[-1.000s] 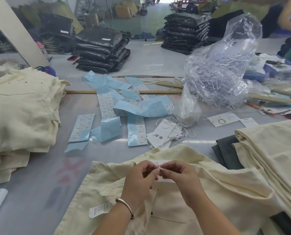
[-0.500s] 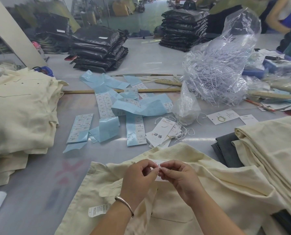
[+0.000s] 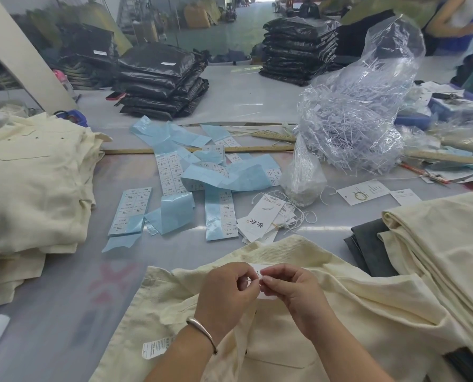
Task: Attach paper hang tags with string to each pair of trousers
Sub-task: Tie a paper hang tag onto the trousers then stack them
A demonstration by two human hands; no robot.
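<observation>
Both hands meeting over cream trousers [image 3: 353, 307] on the bench [image 3: 64, 312]. Left hand [image 3: 225, 295] and right hand [image 3: 293, 292] curled, fingers [image 3: 268, 279] pinching a white tag [image 3: 257, 270] between them.

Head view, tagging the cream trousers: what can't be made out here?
- String: hidden between the pinching fingers of the left hand and right hand.
- Hang tag: mostly covered by both hands, its print unreadable.
- Cream trousers: cut off by the bottom edge.
- Sticker sheets: print too small to read.
</observation>
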